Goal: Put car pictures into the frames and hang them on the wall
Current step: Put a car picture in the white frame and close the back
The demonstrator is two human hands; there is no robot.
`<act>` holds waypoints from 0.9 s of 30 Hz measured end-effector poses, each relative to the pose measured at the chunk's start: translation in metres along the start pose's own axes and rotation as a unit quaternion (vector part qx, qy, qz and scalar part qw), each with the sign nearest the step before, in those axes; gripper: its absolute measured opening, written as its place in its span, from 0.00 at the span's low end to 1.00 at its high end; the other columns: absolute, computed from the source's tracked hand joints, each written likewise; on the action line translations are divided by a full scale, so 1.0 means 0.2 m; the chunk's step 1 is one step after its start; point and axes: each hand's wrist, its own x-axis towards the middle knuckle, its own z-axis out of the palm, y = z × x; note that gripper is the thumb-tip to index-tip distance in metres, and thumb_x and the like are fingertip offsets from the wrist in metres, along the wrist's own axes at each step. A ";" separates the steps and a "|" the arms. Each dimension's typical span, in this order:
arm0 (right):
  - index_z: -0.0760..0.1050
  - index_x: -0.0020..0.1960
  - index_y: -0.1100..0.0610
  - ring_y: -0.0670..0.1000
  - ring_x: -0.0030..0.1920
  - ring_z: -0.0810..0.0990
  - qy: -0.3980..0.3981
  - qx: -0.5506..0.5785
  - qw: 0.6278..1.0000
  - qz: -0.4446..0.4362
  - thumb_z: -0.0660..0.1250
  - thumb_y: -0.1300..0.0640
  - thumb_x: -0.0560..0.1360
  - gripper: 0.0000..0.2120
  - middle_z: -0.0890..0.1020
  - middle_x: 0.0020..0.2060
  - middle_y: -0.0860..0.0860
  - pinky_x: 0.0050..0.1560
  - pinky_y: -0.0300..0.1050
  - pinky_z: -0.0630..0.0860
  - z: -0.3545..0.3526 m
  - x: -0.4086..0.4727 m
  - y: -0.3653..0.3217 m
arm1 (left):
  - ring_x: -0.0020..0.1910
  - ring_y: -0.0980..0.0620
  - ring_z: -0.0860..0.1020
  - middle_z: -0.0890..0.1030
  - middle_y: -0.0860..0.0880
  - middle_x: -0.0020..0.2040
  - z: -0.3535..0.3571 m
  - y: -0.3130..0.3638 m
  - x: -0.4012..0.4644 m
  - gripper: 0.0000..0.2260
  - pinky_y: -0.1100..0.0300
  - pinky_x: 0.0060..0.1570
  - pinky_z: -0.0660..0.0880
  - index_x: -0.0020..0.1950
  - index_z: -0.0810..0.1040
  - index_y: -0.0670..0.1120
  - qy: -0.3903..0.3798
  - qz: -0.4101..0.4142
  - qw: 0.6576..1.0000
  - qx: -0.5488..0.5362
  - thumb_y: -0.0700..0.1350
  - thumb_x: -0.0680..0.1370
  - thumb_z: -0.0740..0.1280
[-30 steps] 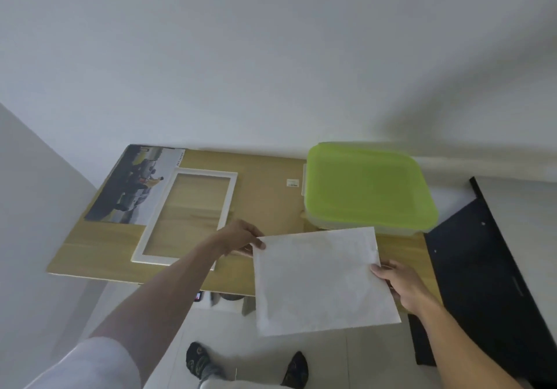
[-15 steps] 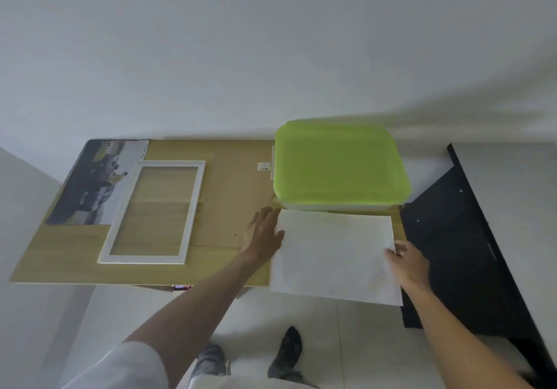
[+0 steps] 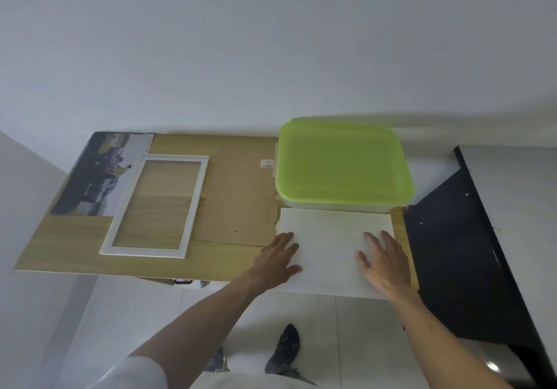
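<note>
Hands [image 3: 331, 260] flat on white sheet [image 3: 328, 238]

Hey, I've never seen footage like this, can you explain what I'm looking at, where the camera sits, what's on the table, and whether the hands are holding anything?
There is no machine: a person wears a wide-angle camera on the head, looking down at their own bare hands. On the light wooden table lie a car picture, an empty white rectangular frame overlapping its edge, a flat brown backing board and a container with a lime-green plastic lid. Nothing is gripped: the left hand and right hand press flat on a white paper sheet.
</note>
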 end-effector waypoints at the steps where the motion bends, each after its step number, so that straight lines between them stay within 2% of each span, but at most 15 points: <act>1: 0.62 0.75 0.47 0.58 0.76 0.60 0.001 0.000 1.000 -0.002 0.58 0.41 0.79 0.26 0.61 0.76 0.56 0.73 0.55 0.64 0.00 0.01 0.00 | 0.78 0.47 0.52 0.54 0.46 0.80 0.00 0.00 0.00 0.28 0.49 0.66 0.68 0.76 0.64 0.44 -0.001 0.000 1.000 0.001 0.58 0.80 0.61; 5: 0.64 0.74 0.49 0.59 0.74 0.64 0.012 -0.006 1.000 -0.016 0.60 0.42 0.79 0.26 0.64 0.74 0.57 0.71 0.56 0.66 -0.01 0.02 0.00 | 0.78 0.48 0.54 0.55 0.46 0.79 -0.03 0.00 0.02 0.27 0.49 0.64 0.69 0.75 0.65 0.45 -0.005 0.001 1.000 0.005 0.57 0.80 0.62; 9: 0.64 0.75 0.50 0.59 0.74 0.64 0.016 -0.017 1.000 -0.017 0.60 0.43 0.79 0.26 0.64 0.74 0.58 0.71 0.55 0.66 -0.02 0.02 -0.02 | 0.77 0.47 0.56 0.57 0.45 0.79 -0.04 -0.01 0.01 0.27 0.50 0.67 0.66 0.75 0.65 0.45 0.012 0.013 1.000 -0.005 0.56 0.80 0.63; 11: 0.65 0.75 0.52 0.59 0.74 0.65 0.038 -0.012 0.999 -0.027 0.62 0.44 0.79 0.27 0.66 0.74 0.59 0.72 0.55 0.65 -0.02 0.01 -0.05 | 0.75 0.43 0.62 0.61 0.42 0.77 -0.03 -0.02 -0.01 0.27 0.49 0.69 0.65 0.74 0.67 0.44 0.053 0.038 0.998 -0.014 0.55 0.79 0.65; 14: 0.70 0.72 0.56 0.61 0.71 0.70 0.077 0.014 0.995 -0.063 0.67 0.46 0.77 0.27 0.71 0.71 0.60 0.69 0.57 0.68 -0.02 0.00 -0.11 | 0.66 0.39 0.74 0.73 0.40 0.70 0.00 -0.08 -0.04 0.25 0.46 0.63 0.74 0.67 0.76 0.42 0.122 0.056 0.990 -0.035 0.54 0.75 0.70; 16: 0.73 0.70 0.58 0.61 0.68 0.73 0.086 0.018 0.992 -0.091 0.66 0.46 0.77 0.25 0.74 0.69 0.60 0.66 0.57 0.71 -0.02 0.01 -0.18 | 0.67 0.40 0.72 0.72 0.41 0.70 -0.03 -0.12 -0.07 0.25 0.48 0.65 0.71 0.68 0.74 0.42 0.140 0.035 0.989 -0.041 0.55 0.76 0.68; 19: 0.77 0.65 0.59 0.60 0.63 0.78 0.088 0.041 0.987 -0.129 0.60 0.42 0.75 0.27 0.79 0.63 0.58 0.61 0.56 0.75 -0.04 0.04 -0.35 | 0.72 0.43 0.66 0.68 0.44 0.74 -0.10 -0.22 -0.11 0.26 0.51 0.71 0.63 0.72 0.69 0.44 0.141 -0.023 0.989 -0.049 0.56 0.79 0.64; 20: 0.78 0.64 0.59 0.60 0.62 0.78 0.083 0.053 0.986 -0.137 0.63 0.43 0.75 0.25 0.79 0.62 0.58 0.61 0.55 0.74 -0.05 0.04 -0.42 | 0.73 0.44 0.66 0.68 0.44 0.74 -0.13 -0.27 -0.13 0.26 0.52 0.71 0.63 0.73 0.68 0.44 0.147 -0.039 0.987 -0.053 0.56 0.79 0.64; 23: 0.77 0.66 0.60 0.59 0.62 0.78 0.070 0.068 0.979 -0.178 0.71 0.50 0.74 0.23 0.79 0.62 0.57 0.61 0.54 0.74 -0.07 0.08 -0.63 | 0.72 0.46 0.67 0.69 0.47 0.73 -0.23 -0.43 -0.21 0.26 0.53 0.68 0.66 0.73 0.68 0.45 0.164 -0.091 0.979 -0.079 0.57 0.79 0.63; 27: 0.75 0.66 0.58 0.57 0.60 0.79 0.055 0.071 0.968 -0.236 0.69 0.49 0.76 0.22 0.79 0.61 0.54 0.59 0.51 0.75 -0.10 0.09 -0.96 | 0.68 0.46 0.70 0.70 0.48 0.71 -0.34 -0.70 -0.30 0.25 0.52 0.64 0.70 0.71 0.69 0.45 0.188 -0.152 0.965 -0.100 0.58 0.79 0.63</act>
